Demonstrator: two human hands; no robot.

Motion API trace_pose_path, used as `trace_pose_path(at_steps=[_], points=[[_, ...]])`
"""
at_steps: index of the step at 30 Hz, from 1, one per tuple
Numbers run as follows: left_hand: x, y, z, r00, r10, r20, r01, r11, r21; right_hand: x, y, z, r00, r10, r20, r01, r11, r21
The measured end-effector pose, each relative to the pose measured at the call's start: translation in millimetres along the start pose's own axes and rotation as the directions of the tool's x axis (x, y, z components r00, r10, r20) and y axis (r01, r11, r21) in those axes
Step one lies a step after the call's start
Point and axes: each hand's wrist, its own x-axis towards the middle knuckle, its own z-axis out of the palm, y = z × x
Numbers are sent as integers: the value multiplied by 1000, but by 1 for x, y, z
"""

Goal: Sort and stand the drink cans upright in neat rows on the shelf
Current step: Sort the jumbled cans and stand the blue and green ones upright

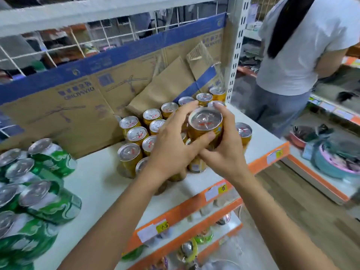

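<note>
Both my hands hold one yellow can (pixel 205 125) upright, lifted above the group of yellow cans (pixel 136 136) that stand in rows on the white shelf (pixel 101 182). My left hand (pixel 173 147) wraps the can from the left, thumb across its front. My right hand (pixel 226 152) grips it from the right and below. Another yellow can (pixel 244 133) stands alone to the right. Several green cans (pixel 39 184) stand close together at the shelf's left end.
Flattened cardboard (pixel 81 98) with a blue band lines the shelf back against a wire grid. An orange price rail (pixel 214 191) edges the shelf front, with lower shelves beneath. A person in a white shirt (pixel 303 45) stands at the right by another shelf.
</note>
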Motion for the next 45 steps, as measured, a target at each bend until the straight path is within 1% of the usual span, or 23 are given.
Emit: trace_pose_path(at_steps=[1,2,3,5,7,9,12,14,17,21,25,27,28,29,31,32,33,34,35,37,40,43,45], points=[[9,-6,11,1000,-5,-6,5,1000,28,11,5,-12,1000,1,-8,-2,1000,-4],[17,-13,21,1000,-7,1,7,995,103,22,11,-24,1000,19,-16,-19,1000,-19],[25,-21,30,1000,-15,21,11,982,189,33,19,-36,998,58,-27,-59,998,-34],[40,-36,49,993,-67,97,34,951,307,55,41,-57,980,192,-60,-195,979,-53],[53,-47,69,971,-141,195,55,919,391,74,63,-75,946,307,-107,-313,948,-51],[65,-49,87,937,-198,287,39,878,478,88,83,-85,908,397,-134,-406,913,-47],[77,-46,105,886,-281,369,9,805,593,99,107,-89,848,515,-123,-525,848,-68],[78,-46,111,869,-321,375,-1,759,651,99,123,-89,818,571,-74,-575,815,-74],[75,-46,112,870,-335,362,-4,728,685,95,140,-88,778,626,45,-622,779,-80],[75,-44,112,873,-323,366,-20,725,688,90,147,-86,669,714,206,-726,687,-20],[75,-47,113,887,-303,348,-21,727,686,92,141,-98,575,721,387,-800,593,85],[74,-48,113,892,-298,340,-17,730,684,92,140,-102,563,725,396,-806,589,69],[74,-47,113,897,-291,334,-11,739,674,92,137,-102,581,726,369,-784,621,13],[74,-48,113,905,-276,324,-3,757,653,92,134,-101,616,721,318,-743,665,-68],[73,-48,109,936,-223,273,33,826,563,92,123,-96,733,653,188,-590,749,-301],[72,-47,104,954,-192,229,51,860,508,93,114,-91,803,575,157,-473,774,-421],[70,-46,98,970,-167,178,66,880,470,92,104,-85,861,482,160,-347,788,-508],[68,-45,91,979,-152,133,76,888,454,89,92,-77,901,389,190,-230,802,-551],[64,-43,82,984,-147,98,87,886,456,84,82,-67,922,309,234,-131,816,-562],[53,-40,62,988,-146,48,104,867,488,72,64,-42,924,198,327,14,838,-545],[24,-40,25,987,-158,-24,142,804,577,51,38,2,893,84,443,164,855,-492],[-24,-44,-21,984,-143,-103,175,744,645,30,7,46,837,18,548,254,872,-417],[-62,-46,-57,971,-169,-168,238,719,653,13,-14,76,784,-35,619,313,884,-347]])
